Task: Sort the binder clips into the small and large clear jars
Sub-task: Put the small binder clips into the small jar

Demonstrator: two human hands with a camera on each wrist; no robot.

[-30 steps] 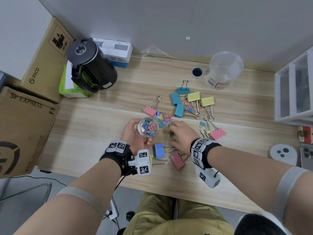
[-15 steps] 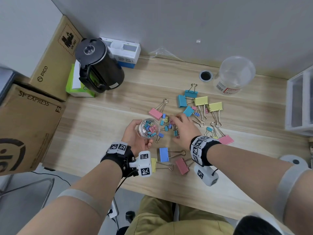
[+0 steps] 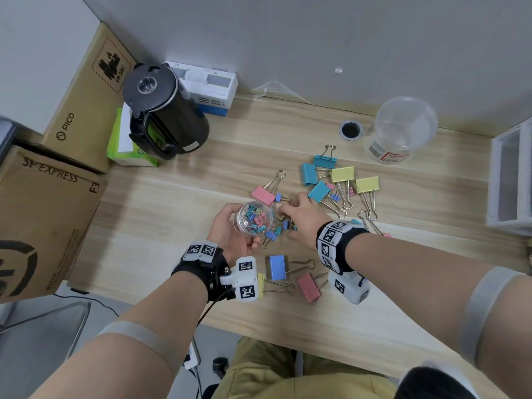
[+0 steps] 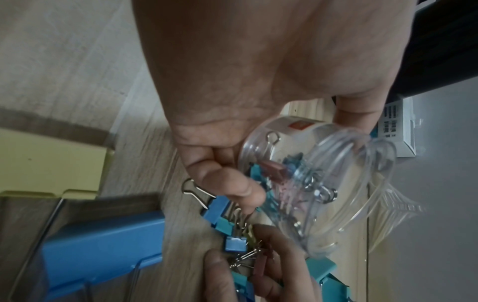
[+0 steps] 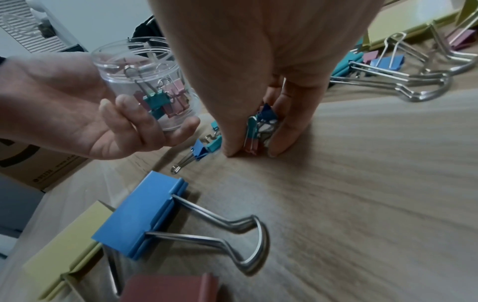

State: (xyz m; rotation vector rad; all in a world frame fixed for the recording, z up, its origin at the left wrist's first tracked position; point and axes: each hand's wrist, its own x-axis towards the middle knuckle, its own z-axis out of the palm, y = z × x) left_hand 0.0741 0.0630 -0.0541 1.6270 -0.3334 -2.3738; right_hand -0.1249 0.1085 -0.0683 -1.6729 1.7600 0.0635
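My left hand cups the small jar, tilted just beside my right hand, whose fingertips pinch several small clips against the desk. I should squeeze firmly, lift straight, then drop them inside.

- A light wooden desk is standing against a plain grey wall;
- cardboard boxes are sitting left;
- possibly white drawers right.

Soft even light, blurred wrist views
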